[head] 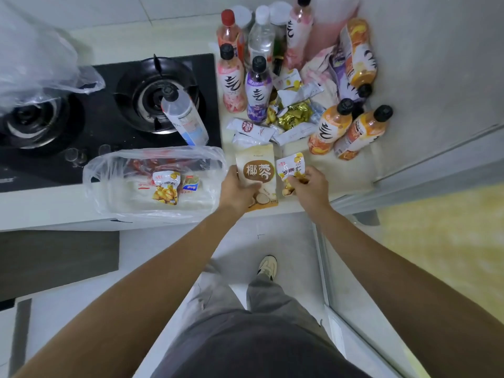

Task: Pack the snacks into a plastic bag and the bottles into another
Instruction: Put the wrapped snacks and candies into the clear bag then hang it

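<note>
My left hand [240,190] grips a beige snack pouch [256,170] with brown lettering at the counter's front edge. Right beside it, my right hand [309,184] pinches a small white-and-yellow chestnut packet [289,167]. A clear plastic bag [152,184] lies open to the left, holding several snack packs, one of them another chestnut packet [165,186]. More loose snacks [283,118] lie in a heap behind the pouch. Several bottles stand around the heap: pink [230,80], purple [257,91] and orange [331,126] ones.
A black gas hob [109,118] fills the counter's left side, with a clear bottle [185,118] leaning over its right burner. A second crumpled plastic bag [35,58] lies over the left burner. A wall closes the right side. My legs and a shoe show below.
</note>
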A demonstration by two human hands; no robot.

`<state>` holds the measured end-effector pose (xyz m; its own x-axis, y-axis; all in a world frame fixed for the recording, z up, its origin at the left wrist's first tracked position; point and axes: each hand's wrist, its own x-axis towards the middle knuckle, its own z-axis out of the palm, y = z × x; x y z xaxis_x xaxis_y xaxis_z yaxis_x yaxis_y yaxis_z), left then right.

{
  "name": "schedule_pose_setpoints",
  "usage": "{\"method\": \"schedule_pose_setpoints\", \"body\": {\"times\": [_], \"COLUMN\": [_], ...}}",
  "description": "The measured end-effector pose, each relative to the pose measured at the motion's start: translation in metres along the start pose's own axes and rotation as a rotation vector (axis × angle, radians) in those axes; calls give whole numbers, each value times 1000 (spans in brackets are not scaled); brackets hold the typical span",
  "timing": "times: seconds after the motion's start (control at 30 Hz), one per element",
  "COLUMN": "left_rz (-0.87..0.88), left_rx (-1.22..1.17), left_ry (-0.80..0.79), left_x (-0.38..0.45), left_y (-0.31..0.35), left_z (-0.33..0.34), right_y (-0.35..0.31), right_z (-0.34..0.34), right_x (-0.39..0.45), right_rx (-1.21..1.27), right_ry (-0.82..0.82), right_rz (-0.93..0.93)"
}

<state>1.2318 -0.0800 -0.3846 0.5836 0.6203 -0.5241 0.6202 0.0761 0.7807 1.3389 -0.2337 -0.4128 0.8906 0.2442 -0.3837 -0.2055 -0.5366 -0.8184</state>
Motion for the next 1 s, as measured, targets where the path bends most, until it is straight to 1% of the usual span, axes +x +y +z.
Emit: {"method": "schedule_pose_setpoints", "body": {"times": [0.13,0.27,0.3,0.37,0.53,0.6,0.7,0.8,0.9,0.93,1.0], "left_rz": [24,11,-8,-47,-150,-195,-219,-194,-146,-132,-110], "left_rx": [-139,-188,-211,-265,-264,-240,-252,-251,-217,-189,-77], "left_ry": [5,89,109,188,286,282,257,202,102,74,60], "left_x": [-22,-36,-37,-41,-30,-20,-2,13,26,29,33], "left_y": [-5,-18,-22,-39,-64,-70,-75,-70,-65,-62,-62], "left_z": [-39,-89,-98,-139,-186,-201,-215,-222,-227,-227,-230], "right_y": [-13,-32,-36,-57,-79,-86,-94,-102,-113,-115,-116], "right_z": [13,45,52,86,139,161,186,208,218,219,218], "right_x": [-17,-32,-35,-48,-59,-62,-68,-68,-64,-63,-61], "right_rx": [73,88,86,41,-49,-64,-178,-249,-235,-246,-345], "right_ry": [-27,-110,-125,-192,-322,-366,-354,-263,-196,-195,-212], "right_rz": [9,-27,-38,-72,-48,-11,28,42,53,40,-51]}}
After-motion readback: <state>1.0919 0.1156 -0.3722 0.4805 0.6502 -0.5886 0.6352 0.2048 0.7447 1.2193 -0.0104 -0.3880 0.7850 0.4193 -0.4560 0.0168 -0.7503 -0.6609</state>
